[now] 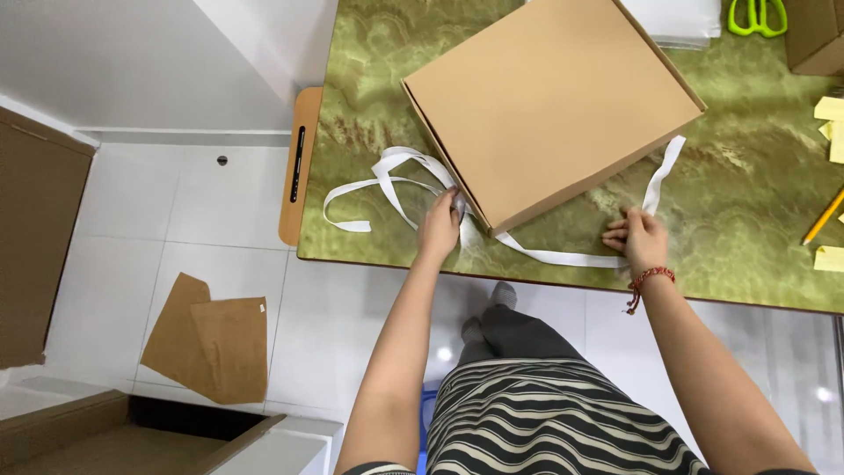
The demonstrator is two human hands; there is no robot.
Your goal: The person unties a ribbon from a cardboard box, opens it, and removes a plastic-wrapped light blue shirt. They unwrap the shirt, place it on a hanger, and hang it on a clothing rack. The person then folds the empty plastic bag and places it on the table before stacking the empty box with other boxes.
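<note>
- My left hand (440,224) is at the near corner of the cardboard box (554,105), fingers pinched on the white ribbon (563,258) where it meets that corner; I judge I hold it there so the band stays snug against the cardboard.
- My right hand (637,237) lies knuckles up on the green marbled table (747,229), fingers curled and pressing the ribbon flat at about 5 o'clock from the box; whether it actually pinches the band I cannot tell.
- My 2 hands are well apart, 1 at each end of the ribbon's near run.
- The box sits closed in the middle of the table, turned like a diamond, with 1 corner pointing back at me at 6 o'clock and its flat lid facing up.
- The ribbon passes under the box. Its long run along the near edge goes roughly from 9 o'clock to 3 o'clock, then 1 tail climbs toward 1 o'clock beside the box's right edge.
- The other end lies in loose loops at 9 o'clock from the box, slack on the table.
- Green scissors (758,16) lie at 1 o'clock, and a yellow pencil (824,216) lies at 3 o'clock, both untouched.
- Flat brown cardboard pieces (211,339) lie on the white floor at 8 o'clock.
</note>
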